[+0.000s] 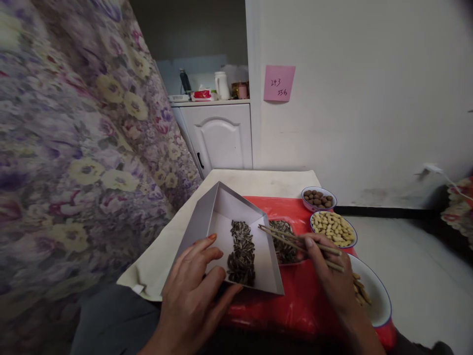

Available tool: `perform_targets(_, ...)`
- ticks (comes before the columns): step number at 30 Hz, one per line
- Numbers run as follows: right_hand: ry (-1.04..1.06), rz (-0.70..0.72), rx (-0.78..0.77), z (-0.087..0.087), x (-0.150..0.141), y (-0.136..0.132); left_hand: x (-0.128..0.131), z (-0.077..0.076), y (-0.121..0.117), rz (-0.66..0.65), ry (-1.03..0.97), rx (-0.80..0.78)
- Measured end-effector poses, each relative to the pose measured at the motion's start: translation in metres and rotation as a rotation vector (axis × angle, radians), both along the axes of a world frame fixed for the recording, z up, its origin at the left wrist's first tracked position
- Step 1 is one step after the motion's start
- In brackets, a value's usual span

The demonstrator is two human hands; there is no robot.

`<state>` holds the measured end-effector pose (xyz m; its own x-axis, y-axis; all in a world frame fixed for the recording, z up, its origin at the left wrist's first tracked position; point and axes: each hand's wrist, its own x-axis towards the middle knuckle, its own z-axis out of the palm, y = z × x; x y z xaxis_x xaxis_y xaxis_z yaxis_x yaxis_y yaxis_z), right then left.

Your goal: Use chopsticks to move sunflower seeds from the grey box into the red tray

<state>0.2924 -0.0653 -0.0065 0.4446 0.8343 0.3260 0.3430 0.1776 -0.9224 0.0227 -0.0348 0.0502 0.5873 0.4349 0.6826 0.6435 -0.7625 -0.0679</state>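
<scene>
My left hand grips the near left side of a white open box, its fingers bent over the wall and its thumb along the front edge. Striped sunflower seeds lie in a band along the middle of the box floor. In my right hand is a pair of wooden chopsticks, with their tips near the box's right wall. Beneath them sits a shallow tray of more sunflower seeds, partly hidden by the box and my right hand.
On the right stand a bowl of round brown nuts, a bowl of pale nuts and a larger bowl with long tan pieces. Red plastic covers part of the cream tabletop. A floral curtain hangs left.
</scene>
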Motion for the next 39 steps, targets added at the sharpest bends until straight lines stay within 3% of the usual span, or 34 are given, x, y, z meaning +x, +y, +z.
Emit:
perform_targets(4,-0.051,-0.084,0.056,0.002,0.008,-0.001,0.000,-0.001,0.000,0.001,-0.004,-0.001)
perform_targets(9,-0.075,-0.077,0.050,0.005,0.007,-0.002,0.000,-0.001,-0.001,0.012,-0.004,-0.012)
perform_targets(21,-0.066,0.213,0.033,-0.012,-0.033,0.017,-0.001,0.000,-0.002,0.005,0.003,-0.022)
perform_targets(29,-0.053,0.224,0.048,-0.018,-0.035,0.021,0.001,0.001,-0.001,0.003,0.008,-0.003)
perform_targets(39,-0.060,0.151,0.018,-0.005,-0.020,0.009,0.000,0.002,-0.002,-0.002,-0.008,-0.003)
